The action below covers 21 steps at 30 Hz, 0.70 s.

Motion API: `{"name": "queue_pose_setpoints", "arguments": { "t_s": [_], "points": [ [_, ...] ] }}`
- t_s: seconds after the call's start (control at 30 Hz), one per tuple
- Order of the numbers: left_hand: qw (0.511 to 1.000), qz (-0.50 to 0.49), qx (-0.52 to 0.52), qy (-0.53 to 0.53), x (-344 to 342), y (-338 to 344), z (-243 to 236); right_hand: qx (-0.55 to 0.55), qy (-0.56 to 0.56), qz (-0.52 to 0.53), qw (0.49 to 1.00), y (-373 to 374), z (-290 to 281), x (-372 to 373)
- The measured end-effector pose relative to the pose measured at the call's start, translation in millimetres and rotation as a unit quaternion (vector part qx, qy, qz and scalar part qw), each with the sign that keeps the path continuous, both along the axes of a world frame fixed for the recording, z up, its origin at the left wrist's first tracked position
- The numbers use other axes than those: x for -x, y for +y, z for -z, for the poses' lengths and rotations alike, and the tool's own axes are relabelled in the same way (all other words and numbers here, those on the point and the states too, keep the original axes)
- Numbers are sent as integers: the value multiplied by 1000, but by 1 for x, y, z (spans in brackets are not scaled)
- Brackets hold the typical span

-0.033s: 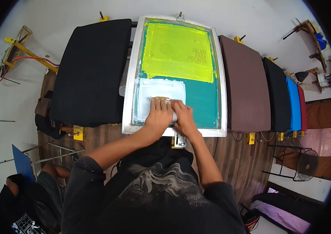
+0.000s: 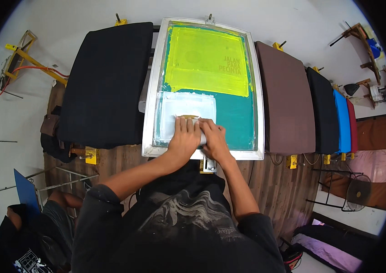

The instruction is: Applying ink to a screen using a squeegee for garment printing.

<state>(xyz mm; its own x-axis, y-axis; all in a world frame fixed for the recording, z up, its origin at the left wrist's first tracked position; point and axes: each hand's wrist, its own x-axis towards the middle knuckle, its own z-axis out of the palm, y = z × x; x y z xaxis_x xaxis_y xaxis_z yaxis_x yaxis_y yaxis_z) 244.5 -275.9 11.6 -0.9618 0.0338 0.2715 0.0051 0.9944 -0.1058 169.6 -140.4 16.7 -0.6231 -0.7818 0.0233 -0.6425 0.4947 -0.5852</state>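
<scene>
Both hands grip a squeegee (image 2: 187,117), mostly hidden beneath my fingers, with only its brownish upper edge showing. My left hand (image 2: 184,141) is closed over its left part. Against it, my right hand (image 2: 213,140) is closed round the right part, where a pale piece shows between them. The squeegee stands on the near-left part of a silk screen (image 2: 234,117) with green mesh, amid a patch of white ink (image 2: 190,103). A bright yellow-green covered area (image 2: 202,50) fills the screen's far part. The pale metal frame (image 2: 259,91) surrounds the mesh.
Left of the screen lies a black cloth-covered board (image 2: 106,86); to the right are a brown one (image 2: 286,100), then black, blue (image 2: 342,120) and red ones. A metal clamp (image 2: 209,163) sits at the near edge. Another person's leg (image 2: 63,204) shows lower left. A fan (image 2: 358,193) stands right.
Both hands and the squeegee have shifted slightly toward me over the white patch. The screen has stayed in place.
</scene>
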Motion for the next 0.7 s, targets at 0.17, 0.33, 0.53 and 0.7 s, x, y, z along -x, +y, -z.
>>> {"name": "queue_pose_setpoints", "arguments": {
  "t_s": [0.17,0.33,0.53,0.7],
  "points": [
    [991,40,-114,-63,-8,-8,-10,-44,44,8,998,5,-13,-7],
    [935,71,-335,-96,0,-39,-13,-91,102,25,990,-16,-21,-5],
    [909,56,-409,-58,-12,-59,15,-147,252,16,956,-47,-13,-14],
    [901,40,-426,-75,-34,-59,8,-135,301,13,944,-50,-4,-37]
  ]
}}
